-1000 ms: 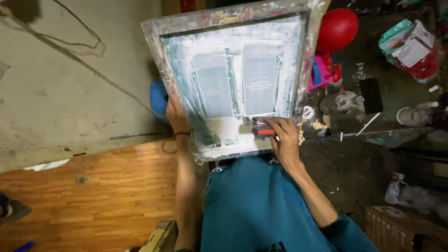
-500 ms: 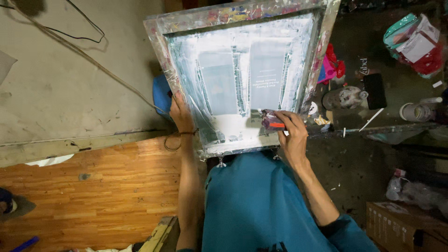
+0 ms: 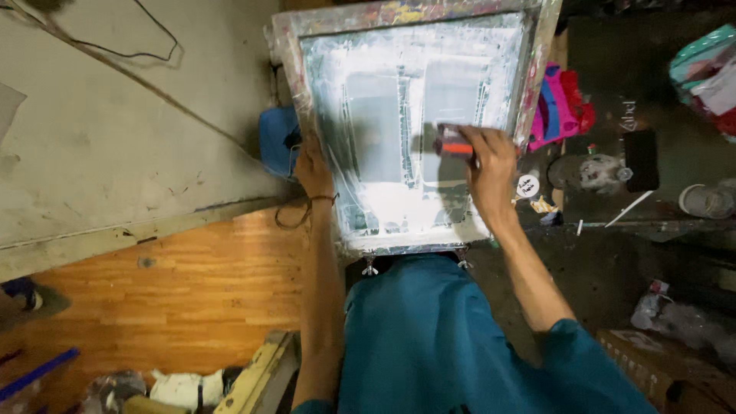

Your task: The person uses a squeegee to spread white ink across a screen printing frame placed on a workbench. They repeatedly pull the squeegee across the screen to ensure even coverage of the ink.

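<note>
Right hand (image 3: 491, 165) has slid up from the near edge of the screen printing frame (image 3: 414, 130) to roughly the middle of its right panel, and it's closed around a small red-and-dark tool (image 3: 454, 144), pressed onto the mesh. Left hand (image 3: 314, 165) is clamped on the frame's left edge, fingers wrapped around the wood. The frame sits tilted up in front of the person, its near edge just above their teal shirt (image 3: 452, 337). My take for doing this bit well: keep that left grip firm so the frame can't twist, and keep even pressure on the tool. Hard to say what the tool actually is, since the fingers cover most of it. Frame's top edge is cut off, and the cluttered bench (image 3: 613, 222) at right is too dark to read.
</note>
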